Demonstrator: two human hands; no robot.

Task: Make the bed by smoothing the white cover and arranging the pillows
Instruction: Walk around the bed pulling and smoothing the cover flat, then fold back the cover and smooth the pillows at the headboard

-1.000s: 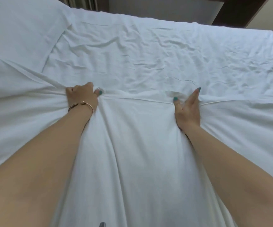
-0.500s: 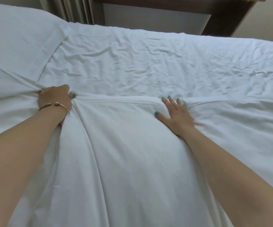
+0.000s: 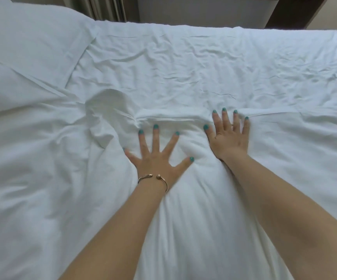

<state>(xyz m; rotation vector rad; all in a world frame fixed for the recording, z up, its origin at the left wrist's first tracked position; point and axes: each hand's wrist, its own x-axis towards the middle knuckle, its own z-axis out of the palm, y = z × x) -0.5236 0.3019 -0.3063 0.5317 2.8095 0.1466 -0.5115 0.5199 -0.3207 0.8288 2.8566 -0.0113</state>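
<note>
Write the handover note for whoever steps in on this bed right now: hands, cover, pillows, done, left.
Left hand: open, fingers spread, pressing flat on the white cover.
Right hand: open, flat at the cover's top edge.
A pillow lies at the far left; the sheet beyond the cover's edge is wrinkled.
Done: cover drawn up across the bed.
Left: flatten the puffed fold beside the left hand, smooth the creases, arrange the pillows.
</note>
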